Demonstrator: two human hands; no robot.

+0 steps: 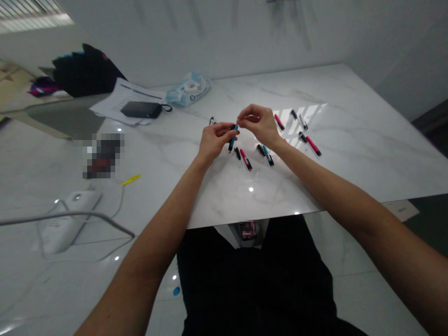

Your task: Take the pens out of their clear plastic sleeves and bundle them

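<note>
My left hand (211,143) is closed around a blue and black pen (232,140), held tilted above the marble table. At the pen's upper end is my right hand (262,125), thumb and forefinger pinched together; what lies between them is too small to make out. Just below the hands lie a red pen (245,160) with a black piece (237,153), and a blue pen (268,156) beside another black piece (261,150). Farther right are a red pen (313,146), a second red one (279,122) and a pale barrel (303,122). A small dark item (212,121) is partly hidden behind my left hand.
At the back left, a black pouch (142,109) rests on printed papers (117,100), beside a light-blue wipes packet (189,89). A white power strip (70,223), grey cable (94,214) and yellow tag (131,179) lie left. The table's front edge runs below my forearms.
</note>
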